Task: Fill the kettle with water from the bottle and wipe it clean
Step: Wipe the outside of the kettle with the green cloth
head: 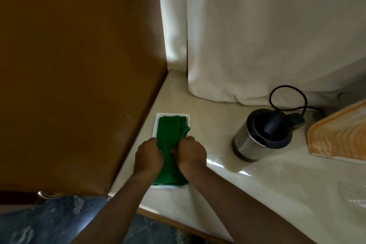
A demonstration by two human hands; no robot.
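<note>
Two hands are seen pressed onto a folded green cloth [170,150] that lies in a shallow white tray [156,125] on the pale counter [267,194]. The left hand [149,157] is curled over the cloth's left edge and the right hand [191,154] over its right edge; each grip is closed on the fabric. To the right of the tray, well apart from it, a steel kettle [259,137] with a black lid and handle is stood, its black cord [287,97] looped behind it. Beyond the kettle, an orange patterned cloth [340,134] is laid at the counter's right edge. A white curtain [267,31] hangs behind the tray and kettle, and a brown panel [79,65] rises left of the tray. No writing can be read.
</note>
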